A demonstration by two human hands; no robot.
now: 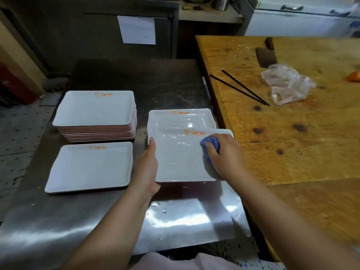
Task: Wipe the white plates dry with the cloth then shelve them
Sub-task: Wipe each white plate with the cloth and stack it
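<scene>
Nearest you, the shiny steel surface [78, 221] carries a few water drops [164, 211] just in front of the white rectangular plate [181, 158] you are working on. Your left hand [147, 168] steadies that plate along its left edge, thumb on the rim and fingers underneath, so this grip is closed on the plate. Your right hand [226, 154] bunches the crumpled blue cloth [209, 146] in curled fingers and presses it onto the plate's right half.

Left of your hands, a single white rectangular plate [89, 168] lies flat on the surface. Just behind the held plate sits another white plate [181, 118], partly covered by it. Farther left and back stands a tall stack of white plates with pinkish edges [95, 114].

To the right, the worn wooden chopping board [292, 143] holds two black chopsticks [241, 88], a crumpled clear plastic bag [286, 82] and, farther back, a dark cleaver [266, 55].
</scene>
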